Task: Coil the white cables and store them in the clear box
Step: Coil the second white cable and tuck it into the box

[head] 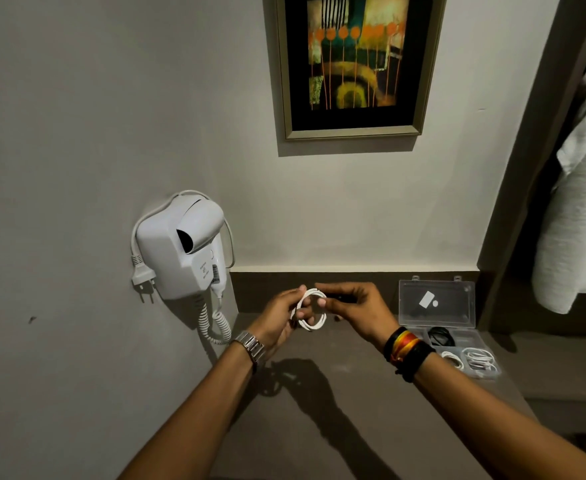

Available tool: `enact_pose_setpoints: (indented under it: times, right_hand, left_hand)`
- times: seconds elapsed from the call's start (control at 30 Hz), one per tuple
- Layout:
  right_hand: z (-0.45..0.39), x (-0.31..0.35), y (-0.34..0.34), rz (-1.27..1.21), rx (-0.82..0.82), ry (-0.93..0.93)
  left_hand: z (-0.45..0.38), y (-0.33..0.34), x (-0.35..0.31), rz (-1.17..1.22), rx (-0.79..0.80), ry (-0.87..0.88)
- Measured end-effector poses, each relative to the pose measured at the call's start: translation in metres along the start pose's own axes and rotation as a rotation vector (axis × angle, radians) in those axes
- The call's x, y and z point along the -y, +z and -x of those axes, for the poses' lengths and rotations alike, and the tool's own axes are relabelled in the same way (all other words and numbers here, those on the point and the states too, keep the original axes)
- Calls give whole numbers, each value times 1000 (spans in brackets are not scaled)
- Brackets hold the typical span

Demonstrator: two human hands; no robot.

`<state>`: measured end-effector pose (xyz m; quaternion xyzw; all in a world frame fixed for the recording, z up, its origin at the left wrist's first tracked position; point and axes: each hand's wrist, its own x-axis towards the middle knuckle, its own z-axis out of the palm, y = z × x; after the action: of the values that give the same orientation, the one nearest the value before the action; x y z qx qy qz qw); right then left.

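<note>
White cable, wound into a small round coil, is held up above a grey-brown counter. The left hand pinches the coil's left side with its fingers closed on the loops; the right hand grips the upper right of the coil between thumb and fingertips. A metal watch sits on the left wrist, and dark and orange bands on the right.

Open counter stretches in front of and beneath the forearms. On the left the counter ends at a pale wall, where a white wall-mounted hair dryer hangs with its curly cord, close to the left hand. To the right, near the back wall, a clear box stands open with its lid upright; two white coiled cables and one black coil lie in its compartments. Past the counter's right edge hangs a white towel. A framed abstract painting hangs above. Printing on the dryer is too small to read.
</note>
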<state>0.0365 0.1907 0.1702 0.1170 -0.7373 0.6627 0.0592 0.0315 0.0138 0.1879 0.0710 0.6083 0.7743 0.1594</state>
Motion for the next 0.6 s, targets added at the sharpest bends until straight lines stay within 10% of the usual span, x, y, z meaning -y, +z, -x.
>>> enact_pose_setpoints:
  times: [0.6]
  right_hand:
    - [5,4,1,-84,31,-18]
  left_hand:
    - [-4,2,5,-141,45,100]
